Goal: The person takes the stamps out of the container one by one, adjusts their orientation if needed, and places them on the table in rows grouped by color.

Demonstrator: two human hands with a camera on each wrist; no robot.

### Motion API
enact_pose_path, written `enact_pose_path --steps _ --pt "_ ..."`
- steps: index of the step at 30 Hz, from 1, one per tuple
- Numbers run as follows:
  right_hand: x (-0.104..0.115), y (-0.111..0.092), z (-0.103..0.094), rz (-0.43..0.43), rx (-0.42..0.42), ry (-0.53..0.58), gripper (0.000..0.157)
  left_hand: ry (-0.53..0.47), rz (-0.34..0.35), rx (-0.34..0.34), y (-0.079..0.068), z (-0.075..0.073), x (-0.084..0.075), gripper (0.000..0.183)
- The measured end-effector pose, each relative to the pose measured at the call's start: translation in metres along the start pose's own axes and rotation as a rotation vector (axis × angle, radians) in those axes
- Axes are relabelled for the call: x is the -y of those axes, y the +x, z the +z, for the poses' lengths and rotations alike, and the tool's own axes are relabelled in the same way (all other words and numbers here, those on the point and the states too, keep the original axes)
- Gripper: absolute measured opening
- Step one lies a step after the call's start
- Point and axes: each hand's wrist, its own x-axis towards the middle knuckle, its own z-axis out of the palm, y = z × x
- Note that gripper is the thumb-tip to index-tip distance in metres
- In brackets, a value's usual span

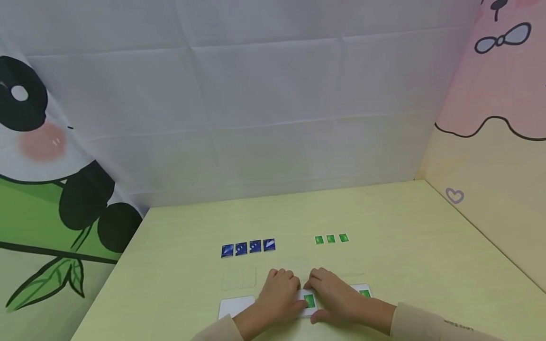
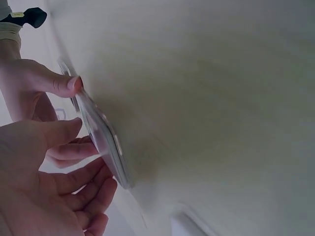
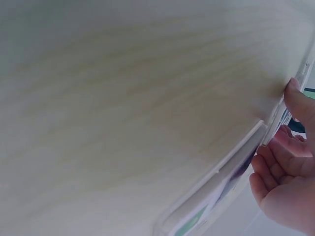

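Note:
A flat white board (image 1: 300, 294) with a green square (image 1: 309, 301) lies between my two hands near the table's front. My left hand (image 1: 279, 296) is at its left end, fingers curled at the edge and thumb over its face. In the left wrist view the left fingertips (image 2: 109, 184) meet the board's rim. My right hand (image 1: 337, 296) holds the right end, with its thumb (image 2: 74, 84) at the near edge and fingers at the far one. Much of the board is hidden by the hands.
A blank white board (image 1: 234, 305) lies left of my left hand. Another board with a green square (image 1: 364, 293) is partly behind my right hand. Farther back are a row of several blue tiles (image 1: 248, 247) and three green tiles (image 1: 331, 238). A wall stands behind.

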Motion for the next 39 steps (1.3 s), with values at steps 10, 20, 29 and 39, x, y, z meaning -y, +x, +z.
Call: enact_pose_path --steps 10,20,29,39 --pt "-0.002 0.001 -0.001 -0.006 0.0 0.007 0.056 -0.09 -0.087 -0.044 0.002 0.003 -0.012 0.037" --pt "-0.002 0.001 -0.002 -0.002 0.0 0.026 0.058 -0.074 -0.171 -0.049 0.005 0.007 -0.02 0.048" --pt "0.0 0.0 -0.001 -0.004 0.002 0.021 0.058 -0.104 -0.203 -0.025 0.004 0.008 -0.021 0.048" --pt "-0.001 0.001 0.0 0.002 -0.004 0.001 0.057 -0.118 -0.178 -0.084 0.001 0.009 -0.017 0.04"
